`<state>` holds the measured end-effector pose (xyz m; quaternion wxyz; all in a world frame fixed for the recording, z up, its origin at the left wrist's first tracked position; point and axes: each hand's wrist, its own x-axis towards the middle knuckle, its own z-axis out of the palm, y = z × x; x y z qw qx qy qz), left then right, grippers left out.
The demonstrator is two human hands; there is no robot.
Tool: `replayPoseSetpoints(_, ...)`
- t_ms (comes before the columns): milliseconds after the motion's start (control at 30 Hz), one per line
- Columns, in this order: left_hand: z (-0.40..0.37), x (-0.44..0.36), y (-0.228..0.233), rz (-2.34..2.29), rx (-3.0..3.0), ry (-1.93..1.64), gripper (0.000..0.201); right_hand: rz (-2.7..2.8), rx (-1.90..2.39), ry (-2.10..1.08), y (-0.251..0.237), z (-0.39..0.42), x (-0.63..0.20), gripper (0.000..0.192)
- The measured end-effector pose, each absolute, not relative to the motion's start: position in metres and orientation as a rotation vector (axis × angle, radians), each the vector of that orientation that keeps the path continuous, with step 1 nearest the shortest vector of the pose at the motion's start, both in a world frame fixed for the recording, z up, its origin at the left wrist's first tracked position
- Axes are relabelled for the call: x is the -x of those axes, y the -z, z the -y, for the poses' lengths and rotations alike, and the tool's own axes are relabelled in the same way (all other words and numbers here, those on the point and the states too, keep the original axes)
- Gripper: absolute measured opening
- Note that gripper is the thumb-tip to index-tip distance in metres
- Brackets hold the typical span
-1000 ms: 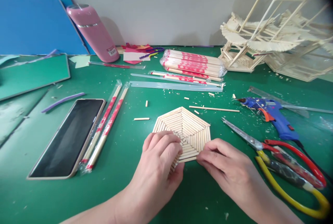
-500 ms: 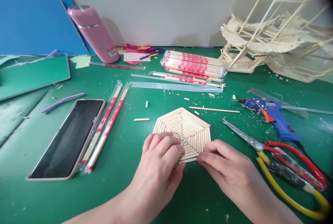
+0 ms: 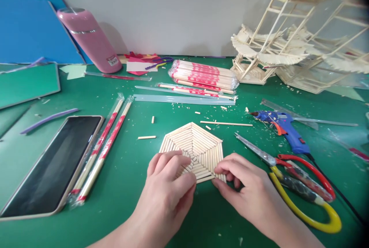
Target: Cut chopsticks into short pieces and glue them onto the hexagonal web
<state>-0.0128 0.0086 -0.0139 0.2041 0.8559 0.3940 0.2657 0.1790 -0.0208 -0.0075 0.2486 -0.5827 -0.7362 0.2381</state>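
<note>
A many-sided panel of wooden sticks, laid in rings around a small centre, lies on the green table. My left hand curls over its lower left part, fingers on top and thumb at the near edge. At the lower right corner, the thumb and bent fingers of my right hand pinch the rim, where an outer stick runs along the near side. My hands cover parts of the left and near edges. Beyond the panel are a long loose stick and a short cut piece.
To the right lie pliers-like scissors with red and yellow handles and a blue glue gun. A phone and wrapped chopsticks lie left. Behind stand a pink bottle, a chopstick bundle and a stick-built model.
The whole view has turned slightly right, so things appear further left. My right hand's fingers have shifted at the panel's corner, uncovering more of its edge. The left hand stays on the panel.
</note>
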Motion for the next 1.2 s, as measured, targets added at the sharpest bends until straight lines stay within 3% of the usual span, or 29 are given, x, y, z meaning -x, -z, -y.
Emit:
replayPoseSetpoints(500, -0.0077, 0.0133, 0.016, -1.1, -2.37, -0.746, 0.019, 1.988, 1.521, -0.788, 0.0046, 0.0186, -0.1797, 0.016)
replayPoseSetpoints(1200, -0.0088, 0.0141, 0.016, -1.107, -2.397, -0.727, 0.015, 2.112, 1.508, -0.718, 0.0146, 0.0216, -0.1795, 0.012)
